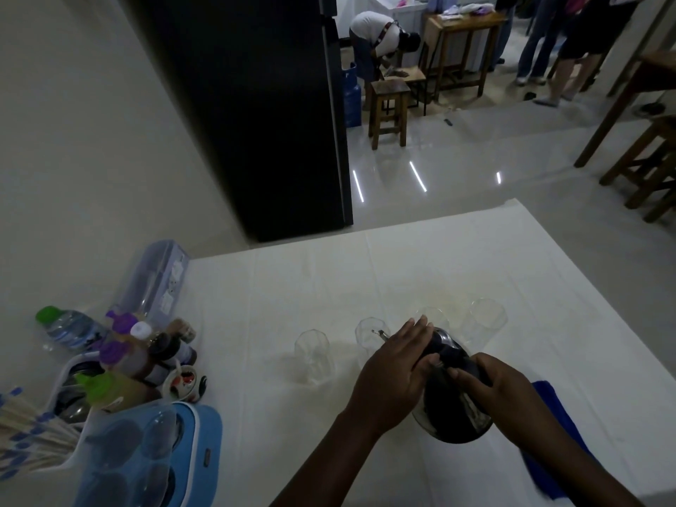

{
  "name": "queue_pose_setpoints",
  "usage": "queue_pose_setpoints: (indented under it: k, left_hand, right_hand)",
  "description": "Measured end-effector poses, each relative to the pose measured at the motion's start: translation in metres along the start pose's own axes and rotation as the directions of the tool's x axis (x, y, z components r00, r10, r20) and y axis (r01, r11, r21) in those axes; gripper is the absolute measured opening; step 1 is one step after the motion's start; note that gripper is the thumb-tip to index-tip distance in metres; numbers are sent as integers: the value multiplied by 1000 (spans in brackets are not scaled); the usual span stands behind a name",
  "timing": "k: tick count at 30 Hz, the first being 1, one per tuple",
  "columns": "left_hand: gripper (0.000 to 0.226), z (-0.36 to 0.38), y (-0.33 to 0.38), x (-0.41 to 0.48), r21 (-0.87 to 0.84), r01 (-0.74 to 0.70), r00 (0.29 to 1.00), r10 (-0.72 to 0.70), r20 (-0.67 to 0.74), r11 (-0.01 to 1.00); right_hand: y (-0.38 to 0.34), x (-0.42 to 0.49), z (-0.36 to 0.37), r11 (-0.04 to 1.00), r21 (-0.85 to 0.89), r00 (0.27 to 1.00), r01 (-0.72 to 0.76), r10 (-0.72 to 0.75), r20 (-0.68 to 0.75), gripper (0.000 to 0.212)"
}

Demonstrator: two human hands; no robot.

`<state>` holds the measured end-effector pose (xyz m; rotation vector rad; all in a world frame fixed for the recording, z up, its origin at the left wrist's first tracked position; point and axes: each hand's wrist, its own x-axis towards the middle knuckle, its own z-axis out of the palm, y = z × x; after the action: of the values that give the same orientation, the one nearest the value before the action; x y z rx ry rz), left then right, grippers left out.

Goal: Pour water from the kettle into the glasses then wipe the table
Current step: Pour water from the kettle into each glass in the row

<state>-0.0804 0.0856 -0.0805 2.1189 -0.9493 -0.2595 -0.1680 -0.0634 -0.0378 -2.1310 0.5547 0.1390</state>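
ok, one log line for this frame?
step: pour | kettle: tilted, held by both hands | spout: over second glass | glasses: four in a row | cloth: on table, untouched

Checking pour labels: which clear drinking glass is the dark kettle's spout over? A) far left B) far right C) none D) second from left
D: the dark kettle, held by the left hand and the right hand, has its spout at the rim of the second clear glass from the left.

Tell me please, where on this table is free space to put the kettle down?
Bare cloth lies beyond the four glasses toward the table far edge, and between the left glass and the bottles. The near-left corner is crowded; the blue cloth occupies the near right.
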Motion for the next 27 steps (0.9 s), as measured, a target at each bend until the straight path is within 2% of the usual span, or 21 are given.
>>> queue_pose_setpoints:
  k: [5, 27]
  left_hand:
    - [54, 2, -1, -1, -8, -13, 1000, 13, 18, 1000]
    - [54, 0, 4, 0, -62, -9, 1000, 9, 2, 998]
  right_hand:
    - [-1, -3, -1, 1000, 8, 1000, -21, 21, -2, 17]
    - [-14, -9, -9, 1000, -20, 999, -13, 12, -30, 23]
